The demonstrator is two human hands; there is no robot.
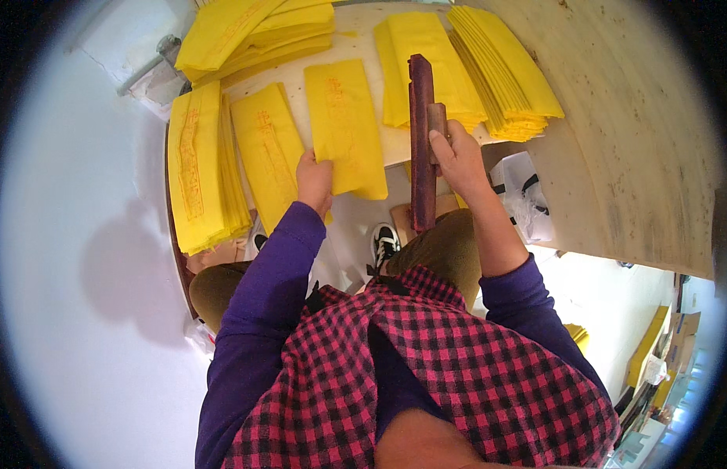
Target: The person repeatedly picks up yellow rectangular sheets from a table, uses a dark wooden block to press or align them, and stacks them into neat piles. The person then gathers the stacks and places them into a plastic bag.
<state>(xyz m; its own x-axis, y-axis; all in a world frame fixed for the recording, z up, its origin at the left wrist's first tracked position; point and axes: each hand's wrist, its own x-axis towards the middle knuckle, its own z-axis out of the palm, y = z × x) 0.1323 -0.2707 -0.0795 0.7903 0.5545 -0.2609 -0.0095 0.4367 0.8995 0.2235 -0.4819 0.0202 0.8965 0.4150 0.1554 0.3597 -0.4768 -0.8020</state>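
Note:
My left hand (pixel 315 181) is closed on the near left edge of a long yellow folded sheet (pixel 344 117), which bears faint red print near its far end. In my right hand (pixel 461 160) is a long, narrow, dark reddish wooden block (pixel 421 148), gripped by the short handle (pixel 436 125) on its right side. The block stands lengthwise, to the right of the sheet and apart from it. Left of the held sheet lies another yellow sheet (pixel 263 133) with red print. My left fingertips are partly hidden behind the sheet.
A pale wooden table (pixel 363 47) bears a printed yellow stack (pixel 195 164) at left, a pile (pixel 262 35) at the far left and two yellow stacks (pixel 426 62) (pixel 508 70) at the far right. A large wooden board (pixel 621 117) and a white bag (pixel 524 191) are at right.

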